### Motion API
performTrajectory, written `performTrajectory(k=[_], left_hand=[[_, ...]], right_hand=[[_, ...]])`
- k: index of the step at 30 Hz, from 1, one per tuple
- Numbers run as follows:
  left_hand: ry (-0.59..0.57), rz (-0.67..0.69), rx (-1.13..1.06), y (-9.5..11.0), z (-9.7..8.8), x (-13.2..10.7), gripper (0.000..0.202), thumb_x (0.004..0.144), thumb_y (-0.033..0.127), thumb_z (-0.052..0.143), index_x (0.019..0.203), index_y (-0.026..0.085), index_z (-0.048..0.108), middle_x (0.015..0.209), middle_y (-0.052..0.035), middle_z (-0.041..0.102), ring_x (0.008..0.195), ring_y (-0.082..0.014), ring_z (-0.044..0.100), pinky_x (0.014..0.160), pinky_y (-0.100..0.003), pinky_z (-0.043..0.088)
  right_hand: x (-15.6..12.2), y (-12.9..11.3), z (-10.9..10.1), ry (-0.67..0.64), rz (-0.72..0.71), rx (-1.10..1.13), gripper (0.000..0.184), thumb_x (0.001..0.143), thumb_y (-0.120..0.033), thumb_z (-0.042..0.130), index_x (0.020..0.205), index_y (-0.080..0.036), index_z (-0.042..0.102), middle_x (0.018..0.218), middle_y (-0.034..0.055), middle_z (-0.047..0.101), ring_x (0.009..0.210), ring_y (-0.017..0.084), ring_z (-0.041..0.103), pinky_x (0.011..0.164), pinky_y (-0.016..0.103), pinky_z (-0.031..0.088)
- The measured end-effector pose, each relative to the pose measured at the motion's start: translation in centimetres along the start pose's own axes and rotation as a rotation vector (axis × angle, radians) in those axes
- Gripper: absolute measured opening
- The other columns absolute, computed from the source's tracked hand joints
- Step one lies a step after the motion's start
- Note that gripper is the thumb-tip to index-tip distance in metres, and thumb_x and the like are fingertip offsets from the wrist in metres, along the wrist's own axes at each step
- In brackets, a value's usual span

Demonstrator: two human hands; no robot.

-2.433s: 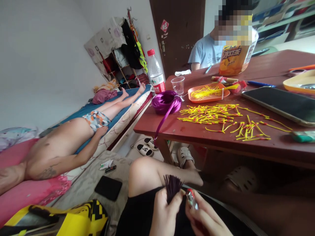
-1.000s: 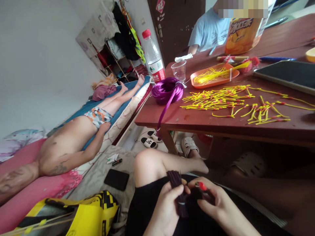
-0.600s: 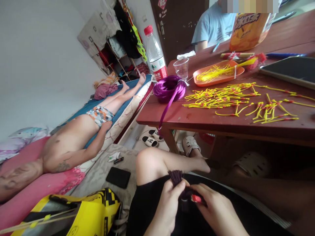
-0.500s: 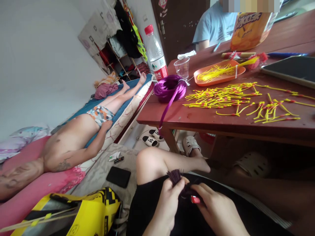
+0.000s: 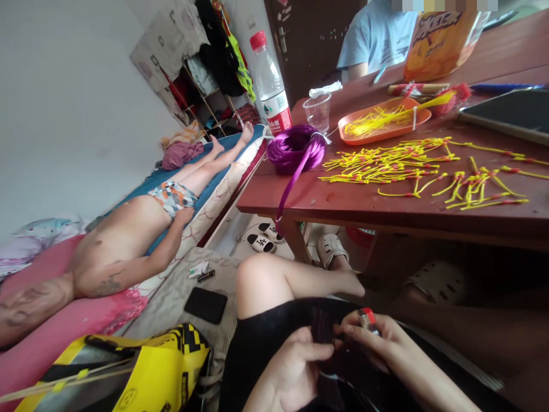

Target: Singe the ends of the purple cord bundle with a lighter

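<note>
Over my lap, my left hand (image 5: 295, 363) is closed around a bundle of thin dark purple strands (image 5: 322, 325), whose tips stick up past the thumb. More dark strands seem to hang below, hard to tell from the black cloth (image 5: 257, 349). Close beside it on the right, my right hand (image 5: 373, 337) has its fingers curled round a small lighter (image 5: 368, 318) with a red and metal top. Its thumb and fingertips meet at the edge of the strands; whether they pinch any, I cannot make out.
A dark red table (image 5: 274, 200) bears a purple cord coil (image 5: 295, 151), knotted yellow cords (image 5: 386, 163), an orange tray (image 5: 351, 137), a cup (image 5: 317, 114) and a bottle (image 5: 272, 86). One person lies on a bed (image 5: 231, 166); another sits behind the table (image 5: 373, 40).
My right hand has shifted up and right, turning so the lighter's red top now points upward. The left hand has turned and moved slightly right, with the strands still in it.
</note>
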State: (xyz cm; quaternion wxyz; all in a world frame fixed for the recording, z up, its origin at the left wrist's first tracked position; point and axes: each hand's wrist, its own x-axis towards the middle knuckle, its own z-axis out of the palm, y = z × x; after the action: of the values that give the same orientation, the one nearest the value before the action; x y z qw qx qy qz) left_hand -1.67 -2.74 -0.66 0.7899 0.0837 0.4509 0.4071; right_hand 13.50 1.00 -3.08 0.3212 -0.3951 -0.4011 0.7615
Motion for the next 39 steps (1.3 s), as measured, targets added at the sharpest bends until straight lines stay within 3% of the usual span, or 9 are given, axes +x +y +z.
performTrajectory(k=[7, 13, 17, 20, 24, 28, 32, 36, 39], left_hand=[[0.129, 0.163, 0.206, -0.6, 0.1, -0.5, 0.012, 0.063, 0.005, 0.058, 0.071, 0.011, 0.065, 0.065, -0.0033, 0.062, 0.065, -0.0140, 0.055, 0.067, -0.024, 0.037], [0.168, 0.379, 0.583, 0.4, 0.7, -1.1, 0.015, 0.075, 0.013, 0.051, 0.085, 0.016, 0.062, 0.084, -0.0031, 0.062, 0.088, -0.0192, 0.052, 0.082, -0.028, 0.036], [0.127, 0.456, 0.772, 0.8, 1.0, -1.1, 0.014, 0.077, 0.014, 0.048, 0.086, 0.018, 0.058, 0.083, -0.0020, 0.059, 0.086, -0.0186, 0.051, 0.080, -0.027, 0.037], [0.132, 0.511, 0.900, 0.8, 1.0, -0.9, 0.008, 0.076, 0.014, 0.050, 0.077, 0.018, 0.056, 0.077, -0.0004, 0.055, 0.077, -0.0167, 0.050, 0.073, -0.025, 0.038], [0.209, 0.471, 0.779, 0.8, 0.8, -0.9, 0.011, 0.077, 0.022, 0.051, 0.077, 0.017, 0.060, 0.076, -0.0017, 0.059, 0.078, -0.0179, 0.052, 0.074, -0.026, 0.038], [0.181, 0.427, 0.575, 1.0, 0.7, -1.1, 0.013, 0.074, 0.020, 0.055, 0.068, 0.013, 0.064, 0.070, -0.0032, 0.061, 0.074, -0.0179, 0.053, 0.073, -0.027, 0.038], [0.206, 0.278, 0.385, 0.9, 0.5, -1.2, 0.010, 0.071, 0.016, 0.057, 0.076, 0.012, 0.064, 0.056, -0.0012, 0.061, 0.056, -0.0128, 0.054, 0.061, -0.024, 0.040], [0.195, 0.222, 0.298, 0.3, 0.9, -1.0, 0.010, 0.067, 0.012, 0.059, 0.075, 0.010, 0.064, 0.057, -0.0013, 0.061, 0.052, -0.0116, 0.055, 0.056, -0.024, 0.042], [0.194, 0.218, 0.308, -0.1, 1.6, -1.0, 0.017, 0.064, 0.013, 0.063, 0.081, 0.011, 0.065, 0.061, -0.0030, 0.064, 0.055, -0.0128, 0.056, 0.056, -0.025, 0.044]], right_hand=[[-0.2, 0.3, 0.6, -0.106, -0.053, 0.022, 0.024, 0.066, -0.034, 0.064, 0.060, -0.016, 0.049, 0.052, -0.0053, 0.040, 0.050, 0.009, 0.031, 0.047, 0.020, 0.026], [-0.6, 0.1, 0.5, -0.031, -0.082, -0.084, 0.020, 0.071, -0.035, 0.059, 0.065, -0.017, 0.053, 0.052, -0.0067, 0.033, 0.045, 0.008, 0.025, 0.040, 0.019, 0.021], [-1.0, -0.4, 0.3, 0.144, -0.229, -0.209, 0.016, 0.074, -0.035, 0.054, 0.078, -0.019, 0.055, 0.065, -0.0012, 0.049, 0.055, 0.013, 0.046, 0.049, 0.021, 0.037], [-1.1, -0.6, 0.4, 0.118, -0.381, -0.434, 0.012, 0.073, -0.031, 0.055, 0.078, -0.020, 0.059, 0.084, 0.0050, 0.057, 0.079, 0.021, 0.054, 0.069, 0.026, 0.042], [-0.9, 0.1, 1.1, -0.035, -0.363, -0.646, 0.013, 0.074, -0.023, 0.050, 0.068, -0.020, 0.062, 0.073, 0.0039, 0.061, 0.065, 0.018, 0.056, 0.062, 0.025, 0.043], [-0.9, 0.4, 1.5, -0.101, -0.310, -0.661, 0.018, 0.073, -0.020, 0.049, 0.057, -0.018, 0.057, 0.060, 0.0012, 0.055, 0.055, 0.015, 0.049, 0.053, 0.023, 0.038], [-0.8, 0.0, 1.0, -0.073, -0.209, -0.340, 0.020, 0.073, -0.027, 0.053, 0.056, -0.016, 0.053, 0.055, -0.0019, 0.046, 0.051, 0.011, 0.041, 0.048, 0.022, 0.032], [-0.3, 0.1, 0.8, 0.022, -0.052, -0.057, 0.026, 0.069, -0.039, 0.058, 0.066, -0.014, 0.059, 0.044, -0.0069, 0.036, 0.037, 0.006, 0.026, 0.037, 0.020, 0.019], [-0.1, 0.5, 1.4, 0.035, -0.038, 0.029, 0.025, 0.063, -0.038, 0.065, 0.069, -0.014, 0.060, 0.048, -0.0037, 0.049, 0.039, 0.008, 0.039, 0.040, 0.021, 0.030]])
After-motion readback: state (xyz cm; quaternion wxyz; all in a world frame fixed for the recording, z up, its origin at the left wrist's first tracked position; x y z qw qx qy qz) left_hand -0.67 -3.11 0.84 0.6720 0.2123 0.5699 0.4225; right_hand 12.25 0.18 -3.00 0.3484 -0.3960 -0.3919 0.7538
